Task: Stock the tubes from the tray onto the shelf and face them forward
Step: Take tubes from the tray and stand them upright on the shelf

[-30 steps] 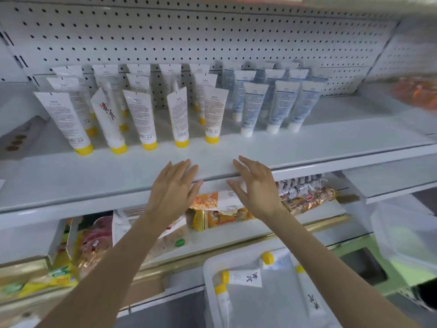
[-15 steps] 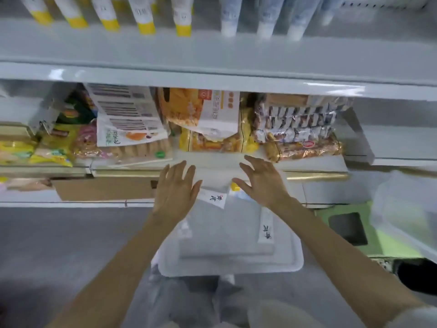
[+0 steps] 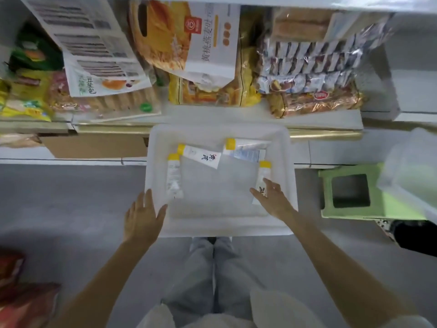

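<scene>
**Where are the tubes?**

The four I can see lie in the white tray, mid-frame. The left tube lies along the left wall, with its yellow cap at the far end. The tilted tube lies at the far side with black characters facing up. The far-right tube carries small print I can't read, and its outline blurs into the tray's far wall. The right tube runs along the right wall.

**And your hands?**

My right hand is over the near half of the right tube, fingers stretched out and loose, gripping nothing. It hides that end and part of a black character. I can't tell whether my fingertips touch the tube. My left hand is spread flat at the tray's near left corner, thumb over the rim, holding nothing. Whether it is touching or just above, I can't say.

**What about the shelf?**

The shelf across the top of the frame carries snack packages. They are cut off by the upper edge and most labels are too blurred to read. At the right are a green stool and a clear bin, the bin cut by the frame edge. Red packets are cut off at the lower left. Whatever the tray stands on is hidden beneath it. My legs show just below its near rim.
</scene>
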